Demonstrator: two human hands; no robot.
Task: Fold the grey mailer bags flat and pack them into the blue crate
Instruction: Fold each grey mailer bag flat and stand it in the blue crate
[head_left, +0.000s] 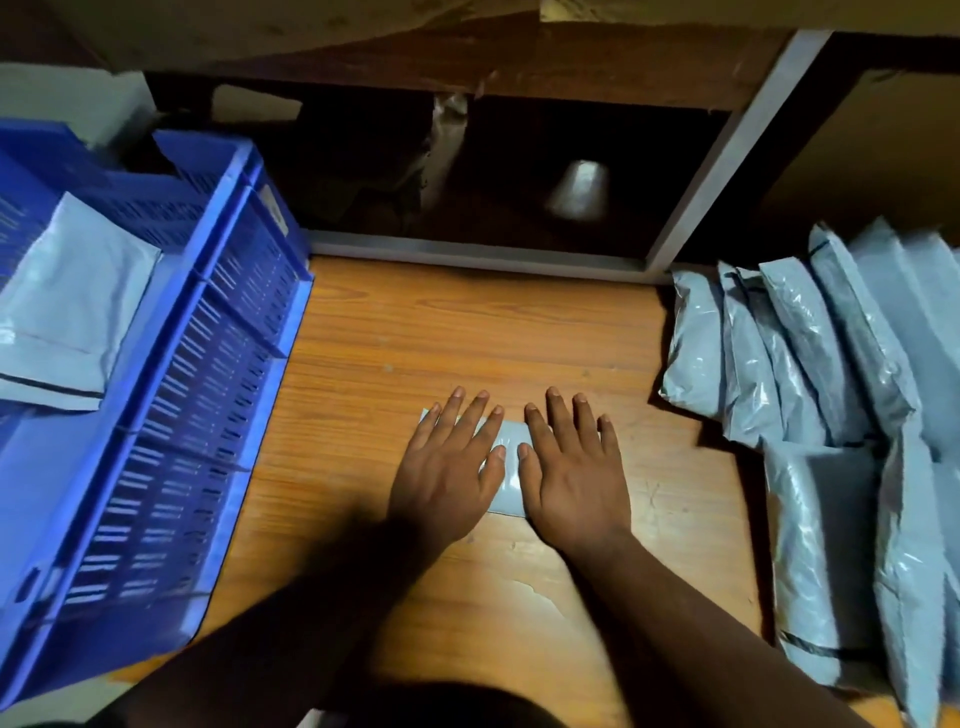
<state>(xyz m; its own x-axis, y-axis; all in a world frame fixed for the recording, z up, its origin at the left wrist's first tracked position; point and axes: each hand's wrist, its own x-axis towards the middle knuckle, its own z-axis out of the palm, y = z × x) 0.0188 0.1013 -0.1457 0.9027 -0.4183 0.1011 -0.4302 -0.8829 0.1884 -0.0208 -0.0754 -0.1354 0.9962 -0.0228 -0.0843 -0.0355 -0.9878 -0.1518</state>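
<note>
1. Work zone: a small, flat, folded grey plastic mailer bag (506, 465) lies on the brown wood-grain tabletop (467, 332), directly in front of the person. This central position appears chosen so that both hands reach it evenly.
2. Left hand (449, 462): palm down on the left part of the bag. The fingers (470, 415) are straight and slightly spread, pressing rather than pinching; nothing is gripped.
3. Right hand (574, 467): palm down on the right part of the bag, with straight, slightly spread fingers that likewise hold nothing. Flat pressure from both hands probably sets the crease and expels trapped air.
4. Destination: the blue slotted plastic crate (208, 364) stands at the left, just beside the work zone. A stack of flat grey folded bags (67, 306) already rests inside it.
5. Supply: a row of unfolded grey mailer bags (810, 364) leans at the right edge of the tabletop, well apart from the crate. Judgement: this keeps unfinished and finished stock separate.
6. Step status: flattening is in hand; transfer to the crate is not yet done.
</note>
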